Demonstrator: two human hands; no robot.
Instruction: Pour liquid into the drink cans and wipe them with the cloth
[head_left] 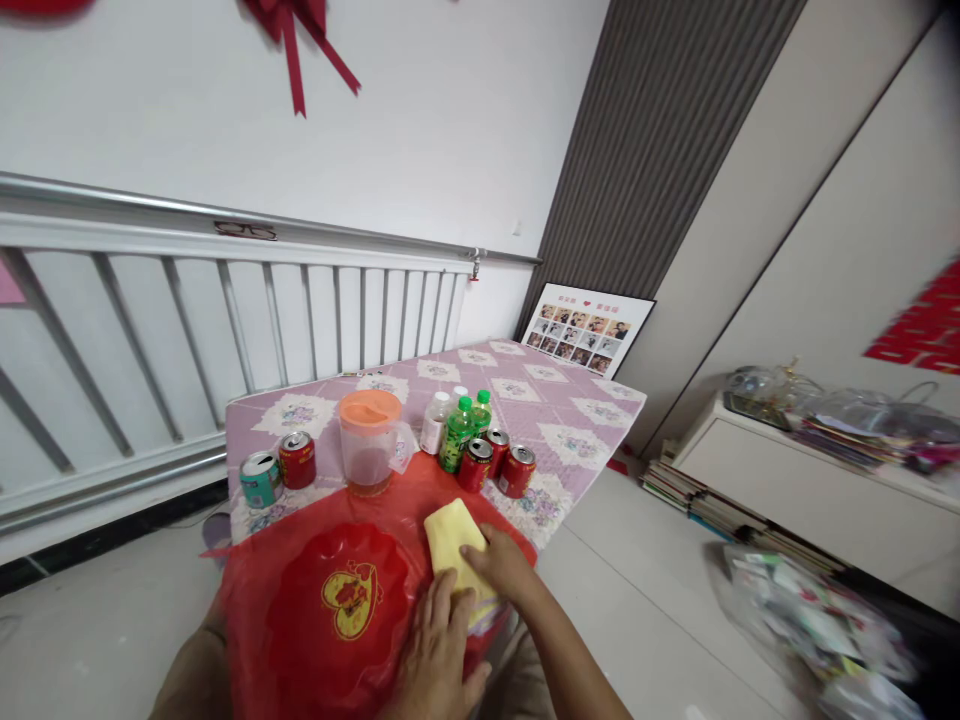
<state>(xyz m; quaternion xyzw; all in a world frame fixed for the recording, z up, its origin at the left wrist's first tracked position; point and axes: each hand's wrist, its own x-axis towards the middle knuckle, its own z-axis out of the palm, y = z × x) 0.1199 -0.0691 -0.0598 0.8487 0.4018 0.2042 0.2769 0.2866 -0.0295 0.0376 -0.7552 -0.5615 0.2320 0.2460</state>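
A folded yellow cloth (456,540) lies at the right front of the red plastic sheet. My right hand (506,562) grips its right edge, thumb on top. My left hand (435,645) lies palm down with fingers stretched out, its fingertips touching the cloth's lower left side. Left of my hands is a scalloped red tray (300,600) with a gold heart design, seen under thin red plastic. Beyond it stands a clear pitcher (366,455) with an orange lid.
Red cans (517,472) and green bottles (457,435) stand behind the cloth. A teal can (261,482) and another red can (298,460) are at the left. A limb shows at lower left. A radiator (322,310) lines the wall; a cabinet (825,470) is at right.
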